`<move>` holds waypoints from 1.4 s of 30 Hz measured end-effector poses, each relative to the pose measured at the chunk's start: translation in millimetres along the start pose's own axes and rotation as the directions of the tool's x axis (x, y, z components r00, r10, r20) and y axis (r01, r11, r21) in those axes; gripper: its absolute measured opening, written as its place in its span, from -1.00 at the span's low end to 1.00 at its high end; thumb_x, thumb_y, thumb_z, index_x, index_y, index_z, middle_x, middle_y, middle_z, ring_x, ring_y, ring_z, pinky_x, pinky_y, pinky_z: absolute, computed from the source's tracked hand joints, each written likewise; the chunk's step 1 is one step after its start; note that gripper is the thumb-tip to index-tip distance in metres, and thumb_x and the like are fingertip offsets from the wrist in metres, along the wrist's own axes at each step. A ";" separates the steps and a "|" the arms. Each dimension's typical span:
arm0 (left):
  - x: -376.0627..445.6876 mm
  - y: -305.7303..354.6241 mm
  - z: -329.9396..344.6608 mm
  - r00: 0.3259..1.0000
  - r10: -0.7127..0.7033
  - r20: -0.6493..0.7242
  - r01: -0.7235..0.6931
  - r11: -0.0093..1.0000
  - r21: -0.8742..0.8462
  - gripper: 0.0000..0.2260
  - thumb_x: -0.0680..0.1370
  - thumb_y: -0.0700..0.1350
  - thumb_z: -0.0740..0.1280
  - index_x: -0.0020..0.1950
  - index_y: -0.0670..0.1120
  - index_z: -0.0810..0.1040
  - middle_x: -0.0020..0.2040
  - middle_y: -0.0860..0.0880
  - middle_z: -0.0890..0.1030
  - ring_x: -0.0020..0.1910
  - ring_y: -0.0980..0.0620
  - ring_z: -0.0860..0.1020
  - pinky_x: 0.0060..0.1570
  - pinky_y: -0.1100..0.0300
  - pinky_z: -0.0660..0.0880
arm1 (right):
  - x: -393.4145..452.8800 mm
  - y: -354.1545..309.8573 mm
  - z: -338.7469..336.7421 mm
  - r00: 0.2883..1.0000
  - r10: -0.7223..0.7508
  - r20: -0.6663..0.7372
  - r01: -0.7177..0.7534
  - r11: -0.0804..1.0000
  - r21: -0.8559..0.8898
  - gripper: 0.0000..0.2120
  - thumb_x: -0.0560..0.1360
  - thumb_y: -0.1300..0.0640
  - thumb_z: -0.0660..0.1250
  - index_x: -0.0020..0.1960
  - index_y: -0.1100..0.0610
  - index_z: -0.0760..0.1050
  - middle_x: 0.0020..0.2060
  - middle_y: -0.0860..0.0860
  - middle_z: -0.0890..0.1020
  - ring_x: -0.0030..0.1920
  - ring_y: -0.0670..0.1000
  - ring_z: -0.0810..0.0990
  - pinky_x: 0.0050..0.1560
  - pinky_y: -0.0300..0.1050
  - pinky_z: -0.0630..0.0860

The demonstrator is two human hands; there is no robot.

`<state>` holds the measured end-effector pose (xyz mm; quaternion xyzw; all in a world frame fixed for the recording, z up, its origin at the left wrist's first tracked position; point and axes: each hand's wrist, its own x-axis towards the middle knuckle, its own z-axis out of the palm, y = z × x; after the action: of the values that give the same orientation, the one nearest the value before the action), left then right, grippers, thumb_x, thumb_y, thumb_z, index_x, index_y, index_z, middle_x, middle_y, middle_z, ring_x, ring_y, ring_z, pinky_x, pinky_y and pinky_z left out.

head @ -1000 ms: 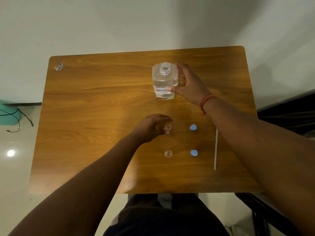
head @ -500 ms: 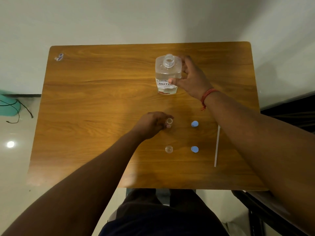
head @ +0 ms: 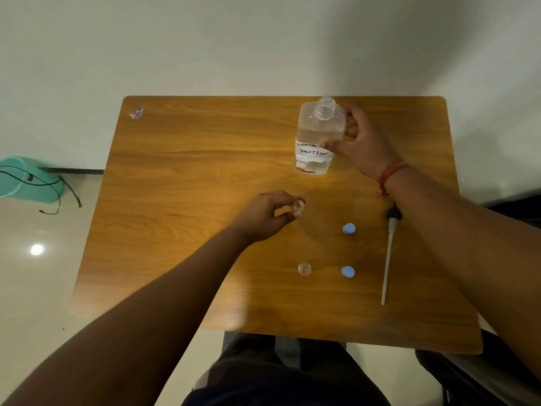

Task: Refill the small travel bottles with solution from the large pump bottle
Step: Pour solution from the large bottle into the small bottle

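Note:
The large clear bottle [head: 317,133] with a handwritten white label stands uncapped at the far middle of the wooden table [head: 181,159], holding clear liquid. My right hand [head: 361,143] grips its right side. My left hand [head: 266,218] pinches a small open travel bottle [head: 298,205] between thumb and fingers at the table's middle. A second small open bottle [head: 304,269] stands alone nearer to me. Two blue caps [head: 348,228] [head: 347,271] lie to the right of the small bottles.
The removed pump [head: 388,259], with its black head and long white tube, lies along the right side under my right forearm. A small wrapper [head: 136,113] sits at the far left corner. A teal object with a black cable [head: 29,180] is on the floor at the left.
The view has shifted, so the table sits lower in the frame. My left hand has kept its hold on the small bottle and my right hand its grip on the large one.

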<state>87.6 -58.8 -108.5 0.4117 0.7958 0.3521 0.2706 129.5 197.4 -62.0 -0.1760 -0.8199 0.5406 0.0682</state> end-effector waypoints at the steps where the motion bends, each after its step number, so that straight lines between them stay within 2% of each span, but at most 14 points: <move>1: 0.9 3.6 -6.2 1.000 0.012 -0.008 -0.012 1.000 0.001 -0.75 0.60 -0.10 0.42 0.27 -0.10 0.65 0.19 -0.05 0.68 0.16 0.00 0.62 0.15 -0.02 0.57 | -0.6 -6.0 -5.5 1.000 -0.016 -0.002 0.016 1.000 0.016 -0.31 0.29 -0.15 0.52 0.35 -0.12 0.35 0.21 -0.13 0.57 0.21 -0.11 0.57 0.18 -0.03 0.57; 5: 6.3 27.9 -36.8 0.999 0.016 -0.038 -0.018 0.998 -0.067 -0.91 0.62 -0.12 0.39 0.04 -0.06 0.69 0.15 -0.12 0.67 0.16 -0.12 0.63 0.14 -0.09 0.56 | -5.2 -36.1 -32.9 0.995 -0.097 -0.033 0.098 0.995 0.027 -0.31 0.33 -0.10 0.52 0.39 -0.16 0.33 0.26 -0.03 0.55 0.20 -0.03 0.60 0.13 0.08 0.61; 7: 12.5 41.2 -52.9 0.998 0.016 -0.056 -0.022 0.994 -0.103 -0.82 0.63 -0.14 0.38 -0.18 -0.08 0.60 0.04 -0.20 0.64 0.15 -0.14 0.63 0.11 -0.07 0.54 | -9.4 -52.4 -46.6 0.990 -0.133 -0.051 0.134 0.991 0.012 -0.32 0.33 -0.15 0.52 0.38 -0.20 0.34 0.26 -0.04 0.55 0.17 -0.04 0.62 0.07 0.03 0.64; 8: 15.9 51.4 -64.5 0.998 0.019 -0.066 -0.026 0.992 -0.120 -0.75 0.64 -0.15 0.36 -0.21 -0.21 0.54 0.02 -0.23 0.62 0.17 -0.05 0.62 0.12 -0.02 0.54 | -11.3 -65.9 -55.0 0.985 -0.161 -0.068 0.161 0.987 -0.005 -0.31 0.31 -0.20 0.51 0.38 -0.22 0.35 0.25 -0.05 0.56 0.16 -0.05 0.62 0.04 -0.02 0.65; 10: 21.4 74.7 -88.1 0.996 0.024 -0.083 -0.037 0.985 -0.167 -0.70 0.66 -0.14 0.34 -0.13 -0.37 0.48 0.07 -0.23 0.61 0.21 0.19 0.58 0.16 0.12 0.49 | -16.3 -92.2 -72.5 0.974 -0.208 -0.087 0.207 0.978 -0.027 -0.31 0.28 -0.27 0.48 0.36 -0.28 0.36 0.21 -0.11 0.57 0.13 -0.10 0.64 -0.01 -0.14 0.64; 12: 26.8 98.8 -110.2 0.995 0.028 -0.097 -0.049 0.974 -0.221 -0.79 0.66 -0.12 0.33 -0.03 -0.27 0.57 0.14 -0.28 0.60 0.18 0.05 0.60 0.19 0.09 0.51 | -20.7 -117.6 -88.0 0.964 -0.245 -0.100 0.243 0.969 -0.036 -0.34 0.27 -0.28 0.47 0.33 -0.37 0.35 0.15 -0.20 0.59 0.09 -0.17 0.65 -0.04 -0.24 0.63; 14: 29.5 129.2 -135.6 0.992 0.047 -0.116 -0.079 0.954 -0.289 -0.90 0.66 -0.09 0.34 0.04 -0.03 0.65 0.20 -0.29 0.59 0.17 -0.15 0.59 0.16 -0.03 0.56 | -26.3 -146.5 -103.8 0.946 -0.297 -0.132 0.292 0.955 -0.058 -0.37 0.29 -0.28 0.47 0.31 -0.43 0.34 0.10 -0.31 0.60 0.06 -0.23 0.65 -0.07 -0.30 0.61; 15: 33.3 148.4 -153.3 0.990 0.066 -0.125 -0.103 0.942 -0.321 -0.90 0.66 -0.08 0.34 0.08 0.06 0.66 0.22 -0.26 0.59 0.18 -0.17 0.60 0.12 -0.03 0.59 | -27.2 -166.8 -115.9 0.933 -0.328 -0.150 0.320 0.945 -0.071 -0.39 0.31 -0.27 0.47 0.31 -0.43 0.34 0.09 -0.35 0.61 0.05 -0.24 0.65 -0.08 -0.31 0.61; 19: 37.6 210.2 -208.6 0.988 0.101 -0.115 -0.141 0.891 -0.431 -0.81 0.66 -0.06 0.34 0.20 -0.06 0.67 0.13 -0.01 0.69 0.12 0.01 0.67 -0.06 0.18 0.64 | -32.8 -227.2 -149.9 0.897 -0.401 -0.187 0.387 0.916 -0.106 -0.43 0.39 -0.12 0.50 0.33 -0.39 0.37 0.08 -0.31 0.63 0.02 -0.20 0.67 -0.09 -0.36 0.57; 23: 39.4 282.9 -264.2 0.968 0.183 -0.173 -0.240 0.881 -0.407 -0.79 0.65 -0.06 0.34 0.20 -0.11 0.67 0.13 0.03 0.69 0.13 -0.02 0.67 -0.07 0.12 0.66 | -36.5 -293.2 -189.8 0.849 -0.481 -0.219 0.461 0.877 -0.139 -0.47 0.39 -0.02 0.53 0.24 -0.41 0.43 0.01 -0.25 0.66 -0.06 -0.12 0.71 -0.12 -0.39 0.55; 27: 37.4 348.0 -305.2 0.934 0.280 -0.224 -0.347 0.863 -0.367 -0.81 0.64 -0.04 0.37 0.18 -0.06 0.69 0.09 -0.12 0.69 0.13 -0.10 0.67 -0.03 0.00 0.67 | -44.6 -348.9 -222.3 0.812 -0.524 -0.255 0.501 0.851 -0.156 -0.51 0.35 -0.11 0.54 0.14 -0.49 0.44 0.01 -0.26 0.66 -0.05 -0.13 0.70 -0.12 -0.35 0.57; 31: 30.6 407.5 -337.7 0.898 0.362 -0.250 -0.430 0.840 -0.329 -0.84 0.64 -0.06 0.36 0.16 -0.03 0.70 0.03 -0.08 0.71 0.09 -0.05 0.69 0.00 -0.04 0.67 | -55.3 -404.5 -251.5 0.772 -0.569 -0.286 0.537 0.823 -0.186 -0.49 0.22 -0.33 0.51 0.11 -0.53 0.42 0.06 -0.13 0.66 0.00 -0.07 0.69 -0.04 -0.11 0.64; 36: 20.5 460.3 -370.1 0.864 0.392 -0.318 -0.480 0.830 -0.282 -0.85 0.65 -0.09 0.35 0.11 -0.02 0.71 0.04 -0.09 0.72 0.06 -0.08 0.71 -0.06 -0.01 0.68 | -66.0 -451.0 -277.9 0.739 -0.604 -0.298 0.574 0.796 -0.191 -0.50 0.30 -0.21 0.54 0.18 -0.44 0.45 0.09 0.01 0.63 0.07 0.01 0.67 -0.02 0.07 0.66; 42: 12.7 486.3 -388.6 0.850 0.400 -0.343 -0.499 0.821 -0.277 -0.84 0.65 -0.10 0.34 0.10 -0.05 0.71 0.07 -0.14 0.70 0.03 -0.10 0.71 -0.13 0.04 0.67 | -77.1 -477.9 -296.1 0.733 -0.613 -0.296 0.584 0.789 -0.189 -0.50 0.31 -0.17 0.53 0.19 -0.39 0.46 0.06 0.01 0.64 0.01 -0.03 0.69 -0.07 0.05 0.68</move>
<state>27.1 21.6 505.9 0.4813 0.6268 0.5970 0.1380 187.9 255.8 499.4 0.0034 -0.8296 0.4160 0.3724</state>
